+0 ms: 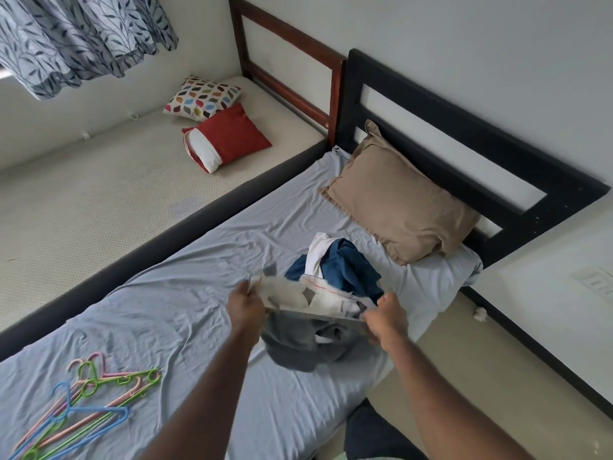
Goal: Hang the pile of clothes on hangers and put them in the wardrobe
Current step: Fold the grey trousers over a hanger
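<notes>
A grey garment with pale lining is stretched between my two hands above the bed. My left hand grips its left edge, and my right hand grips its right edge. Its lower part hangs down and is blurred. Just behind it lies a small pile of clothes, blue and white, on the light blue sheet. Several plastic hangers in green, pink and blue lie spread on the sheet at the lower left.
A tan pillow leans on the black headboard. A second bed on the left holds a red cushion and a patterned cushion. A curtain hangs at top left. Floor runs along the right.
</notes>
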Motion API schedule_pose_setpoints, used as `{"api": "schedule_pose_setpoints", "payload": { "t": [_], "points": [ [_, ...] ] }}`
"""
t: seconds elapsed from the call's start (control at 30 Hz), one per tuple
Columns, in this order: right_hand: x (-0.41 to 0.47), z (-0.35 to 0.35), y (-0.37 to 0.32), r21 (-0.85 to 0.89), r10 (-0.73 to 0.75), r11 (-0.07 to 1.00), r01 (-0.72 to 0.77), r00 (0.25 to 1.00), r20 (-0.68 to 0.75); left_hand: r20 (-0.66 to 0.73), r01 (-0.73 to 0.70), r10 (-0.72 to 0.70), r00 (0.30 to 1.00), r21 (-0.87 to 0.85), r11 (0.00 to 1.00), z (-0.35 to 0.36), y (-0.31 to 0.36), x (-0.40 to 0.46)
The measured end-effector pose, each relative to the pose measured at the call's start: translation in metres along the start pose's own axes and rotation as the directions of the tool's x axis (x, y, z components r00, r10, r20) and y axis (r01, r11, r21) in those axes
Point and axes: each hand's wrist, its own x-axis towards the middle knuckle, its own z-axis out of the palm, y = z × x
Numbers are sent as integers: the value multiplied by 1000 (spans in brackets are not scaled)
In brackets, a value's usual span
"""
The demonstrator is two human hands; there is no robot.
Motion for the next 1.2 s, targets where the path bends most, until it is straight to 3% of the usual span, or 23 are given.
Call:
{"api": "schedule_pose_setpoints", "payload": {
  "t": [0.07,0.1,0.2,0.27,0.47,0.6,0.73,0.8,0.87,0.93,1.0,1.13,1.2],
  "points": [
    [-8,14,16,-72,153,987,-145,982,114,167,15,31,986,-269,963,-1,39,-7],
    [-12,22,23,-70,223,974,-215,962,156,212,-28,91,973,-286,958,-2,55,-13],
    [-15,39,35,29,405,903,-429,872,273,229,-290,326,917,-178,940,-11,95,-27],
    [-12,44,47,108,452,852,-513,824,341,262,-371,388,883,-115,921,-23,113,-31],
    [-11,53,45,212,438,801,-560,789,432,374,-473,435,819,11,881,-60,148,-34],
    [-21,55,34,182,395,818,-546,763,511,351,-472,444,824,-7,882,-67,171,-47],
    [-28,58,30,267,291,775,-573,698,654,369,-500,488,791,-68,863,-81,192,-55],
    [-25,58,20,335,176,829,-449,776,606,358,-600,554,752,24,799,-94,201,-49],
    [-16,47,1,337,5,928,-159,910,415,339,-700,619,709,231,676,-112,209,-35],
    [-7,15,-30,210,-136,974,89,966,221,307,-672,602,737,421,609,-136,217,-13],
    [-3,-31,-65,103,-208,975,199,975,84,285,-590,528,800,529,609,-161,222,3],
    [-10,-125,-145,-70,-340,938,339,940,-6,265,-560,521,811,607,564,-185,235,23],
    [-19,-167,-191,-73,-394,918,390,918,-52,324,-587,499,804,566,579,-193,250,22]
  ]
}}
